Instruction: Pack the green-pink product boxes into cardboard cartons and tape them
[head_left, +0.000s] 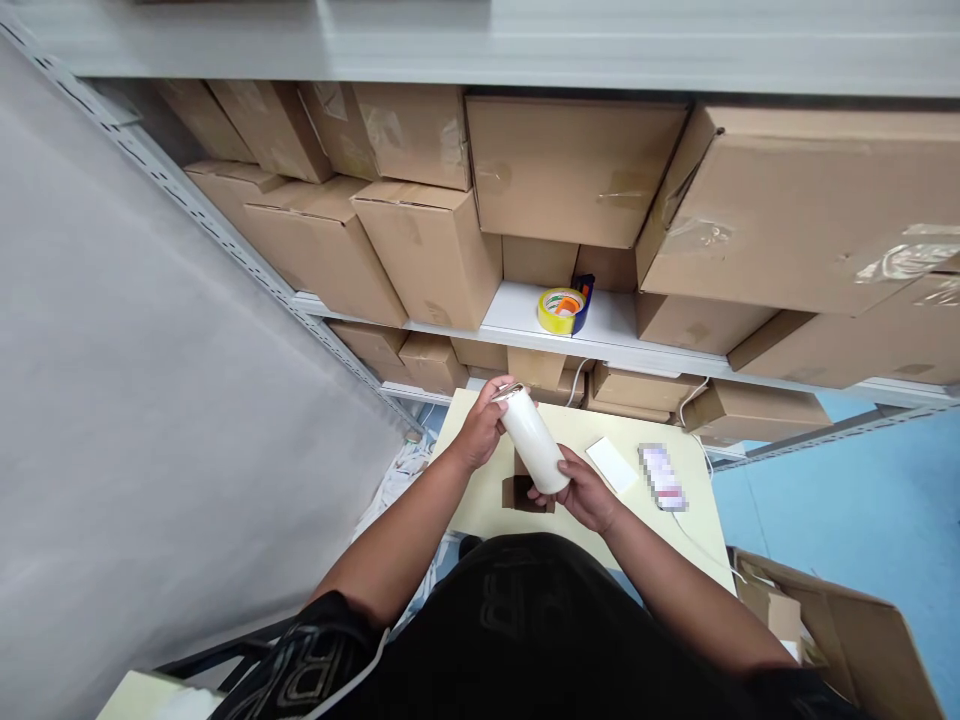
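A white cylinder [534, 440], perhaps a tumbler or a wrapped roll, is held tilted over the pale yellow table [480, 510]. My left hand [484, 428] grips its upper end, where a shiny rim shows. Around the lower end, my right hand [583, 488] has its fingers closed. Partly hidden beneath the cylinder, a small open cardboard box [517, 494] rests on the table. To the right of my right hand lie a flat white card or slim box [611, 465] and a phone [662, 478] with a cable, its screen blurred.
Shelves ahead hold several cardboard boxes [570, 170]. A yellow tape roll in a blue dispenser [562, 308] sits on the middle shelf [517, 308]. A grey wall [187, 400] stands at left. On the floor at lower right is a large open carton [862, 640].
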